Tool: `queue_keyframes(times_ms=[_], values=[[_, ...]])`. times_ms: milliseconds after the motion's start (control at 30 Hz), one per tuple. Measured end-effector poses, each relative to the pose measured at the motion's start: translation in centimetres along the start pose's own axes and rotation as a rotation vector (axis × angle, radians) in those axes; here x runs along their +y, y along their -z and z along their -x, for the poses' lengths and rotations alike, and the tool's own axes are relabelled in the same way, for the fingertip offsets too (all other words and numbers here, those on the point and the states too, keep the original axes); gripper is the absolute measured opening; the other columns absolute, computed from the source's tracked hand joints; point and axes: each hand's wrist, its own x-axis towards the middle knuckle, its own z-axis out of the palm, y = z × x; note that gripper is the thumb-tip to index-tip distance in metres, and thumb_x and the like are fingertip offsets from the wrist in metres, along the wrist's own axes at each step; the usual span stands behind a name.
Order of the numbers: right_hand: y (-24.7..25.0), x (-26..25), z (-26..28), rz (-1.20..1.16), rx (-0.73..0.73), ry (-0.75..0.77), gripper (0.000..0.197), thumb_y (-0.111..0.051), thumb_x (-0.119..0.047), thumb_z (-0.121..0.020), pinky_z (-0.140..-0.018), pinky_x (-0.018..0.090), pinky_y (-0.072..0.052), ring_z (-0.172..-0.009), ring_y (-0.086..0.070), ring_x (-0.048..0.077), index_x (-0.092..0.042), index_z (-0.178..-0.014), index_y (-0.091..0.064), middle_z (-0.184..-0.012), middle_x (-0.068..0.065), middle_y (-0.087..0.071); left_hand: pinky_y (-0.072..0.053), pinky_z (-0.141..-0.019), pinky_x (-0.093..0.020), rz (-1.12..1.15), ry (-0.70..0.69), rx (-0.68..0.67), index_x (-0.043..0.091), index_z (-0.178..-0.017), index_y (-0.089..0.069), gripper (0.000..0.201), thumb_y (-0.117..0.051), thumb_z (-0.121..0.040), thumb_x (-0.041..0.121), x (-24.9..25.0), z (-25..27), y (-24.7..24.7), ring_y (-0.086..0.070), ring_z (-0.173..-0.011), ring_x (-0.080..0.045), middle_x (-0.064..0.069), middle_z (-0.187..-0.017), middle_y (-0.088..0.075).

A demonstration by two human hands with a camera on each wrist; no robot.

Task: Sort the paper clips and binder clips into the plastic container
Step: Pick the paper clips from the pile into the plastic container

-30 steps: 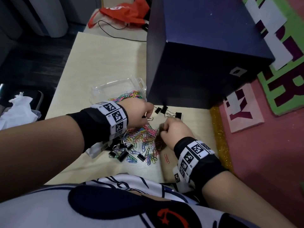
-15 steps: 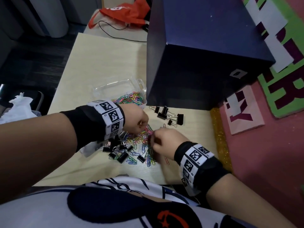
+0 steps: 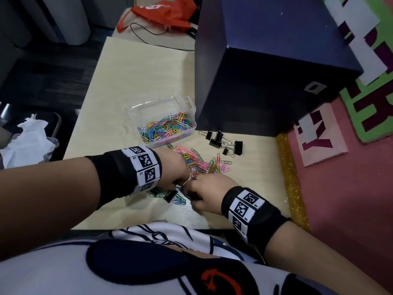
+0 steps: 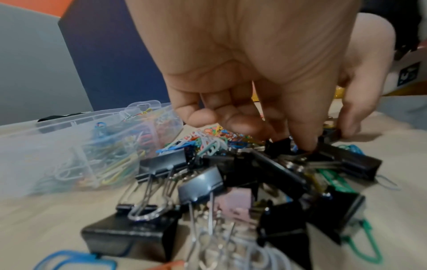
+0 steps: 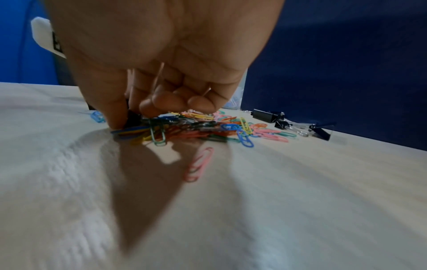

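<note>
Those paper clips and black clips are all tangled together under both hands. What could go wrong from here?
1. The binder clips lie mixed with the loose paper clips, so lifting one may drag paper clips along into the wrong compartment.
2. The plastic container sits close beside the left hand; a careless move could knock it and spill what is sorted.
3. Both the left hand and the right hand work the same spot and may get in each other's way.

Left hand (image 4: 265, 73) fingertips down on black binder clips (image 4: 272, 175) beside container (image 4: 57, 127).
</note>
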Motion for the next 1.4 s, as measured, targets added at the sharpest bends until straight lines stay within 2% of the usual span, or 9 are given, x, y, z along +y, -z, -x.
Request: queue_keyframes(times_ms=[133,333,567,700,833,1067,1133,1267,1400], values=[[-0.5,-0.1,-0.1,-0.019,0.057,-0.030,0.035,-0.056,-0.033,-0.083,-0.083,0.040,-0.049,-0.101,-0.058,0.029,-0.022,-0.116,-0.058,-0.108,0.005,-0.061,-0.046,-0.069,-0.033,0.003,0.007,0.070,0.024,-0.109,-0.060,0.026,-0.054,-0.087,0.035,0.0,0.3,-0.5,-0.059,-0.098,-0.027,-0.002,-0.107,-0.059],[-1.6,0.0,0.2,-0.064,0.119,-0.090,0.041,-0.057,-0.041,-0.082,-0.085,0.036,-0.043,-0.106,-0.056,0.026,-0.020,-0.117,-0.053,-0.113,0.003,-0.058,-0.049,-0.075,-0.037,0.054,0.027,0.020,0.025,-0.114,-0.055,0.051,-0.067,-0.074,0.055,0.2,0.7,-1.1,-0.056,-0.103,-0.025,0.000,-0.110,-0.052],[-1.4,-0.2,-0.1,-0.002,0.126,-0.149,0.042,-0.053,-0.041,-0.087,-0.088,0.035,-0.040,-0.109,-0.055,0.027,-0.018,-0.122,-0.052,-0.118,0.006,-0.057,-0.052,-0.073,-0.039,0.056,0.054,0.078,0.022,-0.110,-0.057,0.048,-0.063,-0.074,0.054,0.5,0.7,-1.3,-0.057,-0.099,-0.026,-0.001,-0.104,-0.054],[-1.4,-0.4,-0.1,-0.009,0.135,-0.170,0.042,-0.056,-0.038,-0.082,-0.087,0.034,-0.039,-0.105,-0.056,0.029,-0.014,-0.116,-0.054,-0.115,0.008,-0.058,-0.050,-0.081,-0.039,0.046,0.056,0.060,0.022,-0.112,-0.054,0.058,-0.067,-0.070,0.059,0.5,0.9,-1.5,-0.054,-0.104,-0.025,-0.001,-0.109,-0.052],[-1.3,-0.5,0.2,-0.057,0.193,-0.189,0.038,-0.056,-0.037,-0.080,-0.082,0.033,-0.040,-0.101,-0.058,0.031,-0.013,-0.110,-0.055,-0.112,0.008,-0.060,-0.050,-0.076,-0.037,0.041,0.081,0.086,0.021,-0.108,-0.056,0.049,-0.064,-0.069,0.049,0.6,0.9,-1.5,-0.055,-0.099,-0.025,-0.001,-0.103,-0.054],[-1.5,0.4,0.2,-0.050,0.246,-0.191,0.036,-0.053,-0.034,-0.082,-0.086,0.032,-0.038,-0.102,-0.058,0.028,-0.015,-0.112,-0.058,-0.111,0.006,-0.062,-0.043,-0.083,-0.036,-0.004,0.057,0.170,0.022,-0.102,-0.060,0.038,-0.052,-0.076,0.049,0.4,0.7,-1.3,-0.057,-0.094,-0.026,0.000,-0.095,-0.059],[-1.5,0.5,0.1,-0.066,0.272,-0.190,0.034,-0.052,-0.031,-0.082,-0.083,0.033,-0.040,-0.097,-0.061,0.030,-0.012,-0.108,-0.061,-0.106,0.008,-0.064,-0.039,-0.083,-0.036,-0.011,0.047,0.194,0.024,-0.104,-0.058,0.039,-0.050,-0.078,0.051,0.2,0.6,-1.4,-0.056,-0.098,-0.024,0.003,-0.097,-0.059],[-1.8,0.6,0.0,-0.068,0.412,-0.192,0.031,-0.042,-0.033,-0.070,-0.059,0.028,-0.049,-0.059,-0.064,0.024,-0.014,-0.073,-0.067,-0.067,0.001,-0.065,-0.041,-0.087,-0.035,0.102,0.063,0.251,0.028,-0.108,-0.056,0.040,-0.053,-0.076,0.053,-0.3,0.6,-1.3,-0.054,-0.100,-0.019,0.006,-0.102,-0.057],[-1.6,1.0,0.1,-0.100,0.537,-0.197,0.030,-0.043,-0.032,-0.074,-0.060,0.028,-0.052,-0.060,-0.065,0.023,-0.017,-0.078,-0.069,-0.068,0.000,-0.066,-0.048,-0.081,-0.034,0.297,0.061,0.332,0.024,-0.100,-0.059,0.043,-0.057,-0.069,0.053,-1.1,0.7,-0.5,-0.056,-0.094,-0.021,0.003,-0.096,-0.059]])
